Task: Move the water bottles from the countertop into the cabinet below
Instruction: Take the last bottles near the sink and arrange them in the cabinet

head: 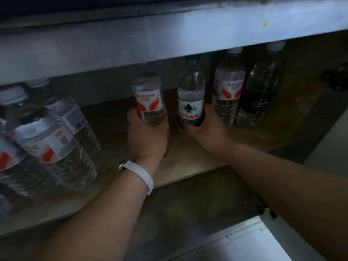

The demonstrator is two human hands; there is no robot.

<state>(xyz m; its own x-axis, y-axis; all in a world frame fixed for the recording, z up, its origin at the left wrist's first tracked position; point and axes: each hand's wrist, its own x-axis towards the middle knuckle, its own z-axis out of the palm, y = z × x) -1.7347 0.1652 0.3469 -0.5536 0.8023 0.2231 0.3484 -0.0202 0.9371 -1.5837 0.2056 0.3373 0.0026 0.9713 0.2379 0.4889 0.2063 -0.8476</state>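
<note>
Two hands reach into the cabinet [188,178], each wrapped around a bottle's lower body. Left hand [146,136] grips the red-labelled bottle [149,98], right hand [205,127] the green-labelled bottle [191,98]; both upright, just beside each other. Two more bottles [243,91] stand right of them.

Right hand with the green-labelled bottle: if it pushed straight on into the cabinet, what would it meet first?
Probably nothing soon: past the right hand and its green-labelled bottle the shelf looks free to the dark back, though depth is unclear.
</note>
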